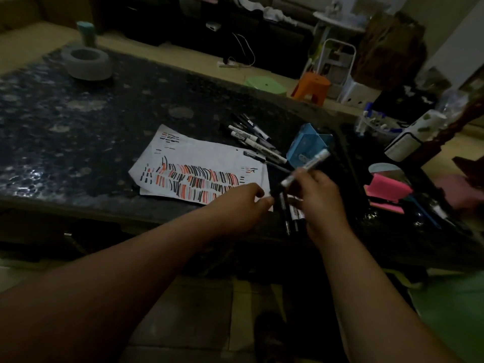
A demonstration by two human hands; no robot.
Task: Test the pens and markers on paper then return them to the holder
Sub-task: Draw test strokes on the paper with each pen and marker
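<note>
A dark mottled table [78,121] spreads out ahead of both hands and carries everything else. Just beyond the left fingertips lies the white paper [204,158], its near half crowded with short red and black test strokes; its near right corner lies close under those fingertips. Farther off from the right fingers, up and slightly right, the blue holder [305,148] lies tipped on its side with its open mouth turned up and to the right. Between the paper's far edge and the holder a loose cluster of pens [254,138] lies fanned on the table, well beyond both hands.

The right hand [318,199] has its fingers curled round a white-barrelled marker [306,167], gripped near its lower end so that the barrel slants up and away to the right, its far end reaching in front of the holder. The left hand [242,205] reaches toward the marker's dark lower end, thumb and forefinger pinched at or beside its black cap [275,191]; the blur hides whether they truly grip it. Directly under the right fingers several more markers [292,213] lie side by side near the table's front edge
</note>
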